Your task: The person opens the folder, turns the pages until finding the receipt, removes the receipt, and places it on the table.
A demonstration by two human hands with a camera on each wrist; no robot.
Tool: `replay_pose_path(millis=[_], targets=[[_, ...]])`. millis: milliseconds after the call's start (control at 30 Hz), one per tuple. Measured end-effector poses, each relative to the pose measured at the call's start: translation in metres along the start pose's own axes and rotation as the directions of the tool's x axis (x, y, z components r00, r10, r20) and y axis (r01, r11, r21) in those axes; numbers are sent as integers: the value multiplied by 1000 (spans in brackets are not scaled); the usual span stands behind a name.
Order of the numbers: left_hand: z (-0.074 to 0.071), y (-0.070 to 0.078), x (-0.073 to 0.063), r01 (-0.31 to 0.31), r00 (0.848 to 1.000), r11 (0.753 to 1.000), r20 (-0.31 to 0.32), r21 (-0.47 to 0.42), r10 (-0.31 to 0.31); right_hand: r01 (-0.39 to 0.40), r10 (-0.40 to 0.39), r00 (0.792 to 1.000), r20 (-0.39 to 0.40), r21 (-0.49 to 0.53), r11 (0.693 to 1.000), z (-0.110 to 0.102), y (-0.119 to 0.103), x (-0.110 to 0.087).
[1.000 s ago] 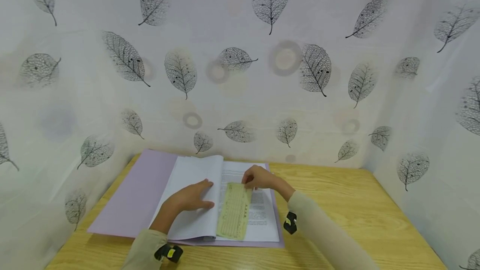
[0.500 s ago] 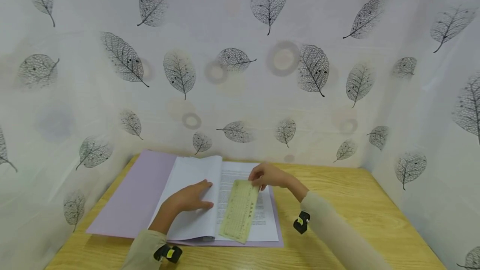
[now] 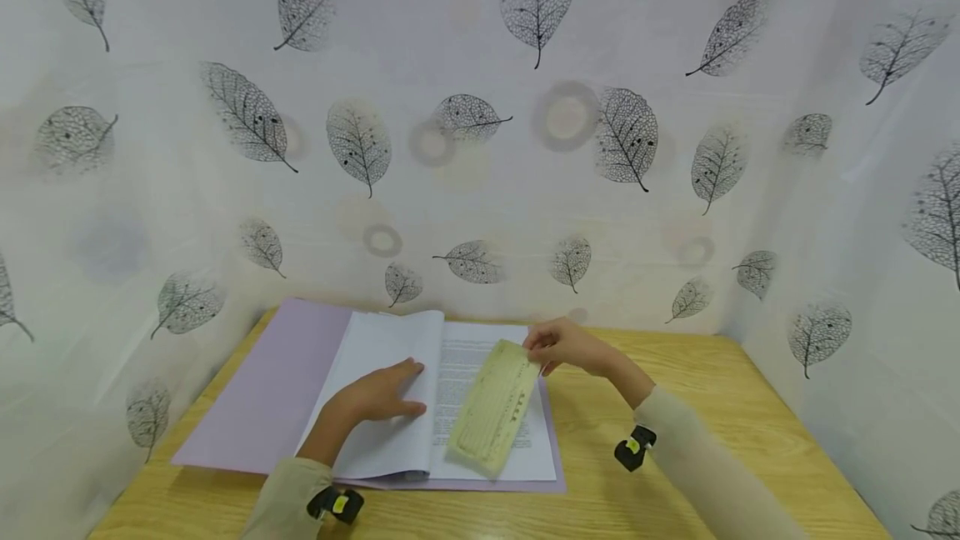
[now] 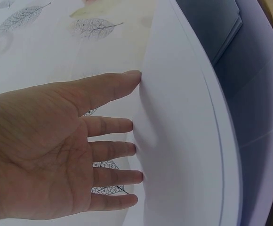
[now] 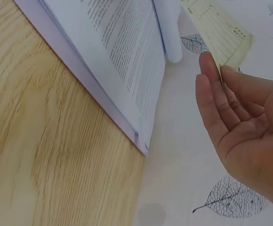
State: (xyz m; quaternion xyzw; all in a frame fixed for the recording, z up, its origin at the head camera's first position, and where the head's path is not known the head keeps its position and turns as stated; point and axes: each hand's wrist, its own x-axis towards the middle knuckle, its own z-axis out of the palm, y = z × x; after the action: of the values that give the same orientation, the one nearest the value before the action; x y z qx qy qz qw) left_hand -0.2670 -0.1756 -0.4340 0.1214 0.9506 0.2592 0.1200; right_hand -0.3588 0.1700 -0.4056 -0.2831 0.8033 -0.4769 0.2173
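Note:
My right hand pinches a yellow printed slip of paper by its upper right corner, between thumb and fingers. The slip slants over the printed right-hand page of a lilac folder. In the right wrist view the slip hangs from the thumb and fingertips. My left hand rests on the turned-over white sheets. Its fingers are straight and spread, and the fingertips press the paper in the left wrist view, where the palm shows.
The folder lies open on a wooden table, its lilac cover spread to the left. Behind the table hangs a pale sheet printed with leaves. Each wrist wears a small black camera.
My right hand has moved to the right and slightly up, drawing the yellow slip along; the slip now tilts more and lies farther from the fold. The left hand stays in place.

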Motion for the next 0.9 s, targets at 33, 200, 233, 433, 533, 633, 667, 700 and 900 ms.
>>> replay_pose_path(millis=[33, 200, 233, 433, 533, 633, 667, 700, 900], targets=[[0, 0, 0, 5, 1000, 1000, 1, -1, -5, -3, 4, 1000, -13, 14, 1000, -2, 1, -2], [1, 0, 2, 16, 1000, 1000, 3, -2, -16, -1, 6, 997, -72, 63, 998, -15, 8, -13], [1, 0, 2, 13, 1000, 1000, 4, -1, -13, -4, 10, 996, -88, 72, 997, -18, 10, -15], [0, 0, 1, 1, 1000, 1000, 6, 4, -1, -39, 55, 984, -170, 97, 994, -31, 24, -26], [0, 0, 2, 2, 1000, 1000, 2, 0, -2, -51, 74, 977, -200, 117, 992, -37, 32, -31], [1, -1, 2, 0, 1000, 1000, 1, 3, 0, -65, 100, 967, -233, 151, 986, -41, 37, -36], [1, -1, 2, 0, 1000, 1000, 1, 4, 0, -67, 105, 964, -245, 160, 985, -43, 39, -37], [1, -1, 2, -1, 1000, 1000, 2, 5, 1, -67, 109, 960, -257, 168, 984, -44, 40, -39], [1, 0, 2, 8, 1000, 1000, 2, 11, -8, -75, 137, 939, -316, 201, 977, -52, 43, -50]])
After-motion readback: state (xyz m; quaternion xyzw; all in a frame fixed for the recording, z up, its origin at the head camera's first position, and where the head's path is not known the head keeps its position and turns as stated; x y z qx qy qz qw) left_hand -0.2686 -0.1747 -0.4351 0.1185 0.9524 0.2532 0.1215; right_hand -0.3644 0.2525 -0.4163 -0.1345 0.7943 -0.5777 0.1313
